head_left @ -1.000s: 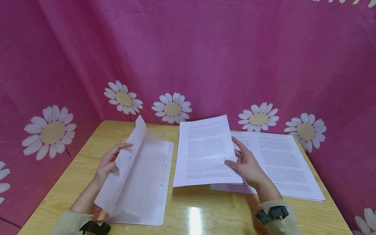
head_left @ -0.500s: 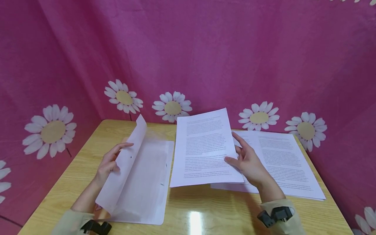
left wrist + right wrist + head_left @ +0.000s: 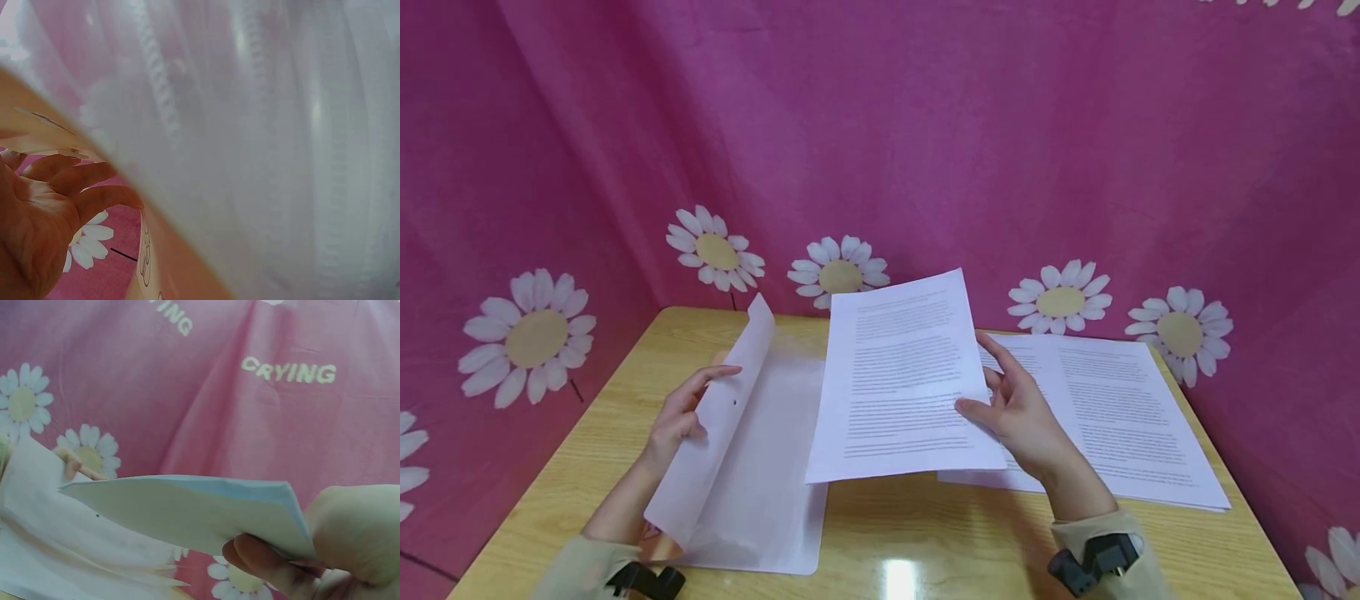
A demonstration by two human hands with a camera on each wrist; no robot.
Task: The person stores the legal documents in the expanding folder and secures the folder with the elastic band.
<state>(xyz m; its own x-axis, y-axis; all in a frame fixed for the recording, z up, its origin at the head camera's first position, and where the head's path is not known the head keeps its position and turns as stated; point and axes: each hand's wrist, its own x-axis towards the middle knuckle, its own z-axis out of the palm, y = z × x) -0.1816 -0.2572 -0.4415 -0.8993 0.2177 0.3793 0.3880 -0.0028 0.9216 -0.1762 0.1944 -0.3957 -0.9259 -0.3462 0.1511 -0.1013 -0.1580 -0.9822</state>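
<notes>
On the left, a folder [image 3: 775, 483] with whitish plastic pockets lies open, its left leaves raised and curved. My left hand [image 3: 681, 417] holds these raised leaves at their outer edge. In the left wrist view, curved fingers [image 3: 94, 194] reach to the folder's orange cover [image 3: 181, 262], and clear pockets fill much of the picture. My right hand [image 3: 1015, 408] grips a thin stack of printed sheets [image 3: 902, 383] by its right edge, thumb on top and fingers beneath. The stack is tilted in the air, overlapping the folder's right side in the head view.
More printed papers [image 3: 1127, 425] lie spread on the right of the wooden table [image 3: 925, 542]. A pink curtain [image 3: 925, 150] with white daisies hangs behind the table and along its sides. Dark wrist cameras sit on both sleeves.
My right hand has raised the printed sheets slightly and moved them left, so they now overlap the folder's right edge in view. The left hand and raised leaves have stayed almost still.
</notes>
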